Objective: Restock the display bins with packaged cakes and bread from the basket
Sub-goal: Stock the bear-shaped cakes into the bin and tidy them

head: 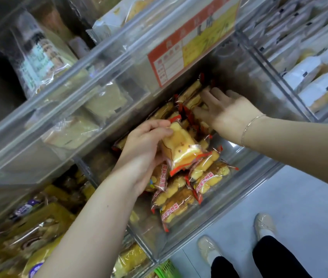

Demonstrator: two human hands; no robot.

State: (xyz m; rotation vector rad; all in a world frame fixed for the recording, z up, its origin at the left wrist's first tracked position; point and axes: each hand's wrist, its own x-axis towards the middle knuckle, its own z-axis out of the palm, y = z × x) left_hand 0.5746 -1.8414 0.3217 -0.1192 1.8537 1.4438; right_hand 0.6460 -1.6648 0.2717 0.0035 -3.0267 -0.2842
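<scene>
A clear display bin (255,163) holds several yellow cakes in clear wrappers with red ends (205,181). My left hand (145,149) grips one such packaged cake (181,145) just above the pile in the bin. My right hand (223,109) reaches deep into the back of the same bin, with its fingers spread over the wrapped cakes (191,97) there. Whether those fingers grip a package is not visible. A green basket (166,270) shows only as a corner at the bottom edge.
A red and yellow price label (187,49) hangs on the bin above. Other clear bins hold pale bread slices (99,105) at left, white-wrapped cakes (315,77) at right and yellow packs (38,233) at lower left. My feet (237,241) stand on a grey floor.
</scene>
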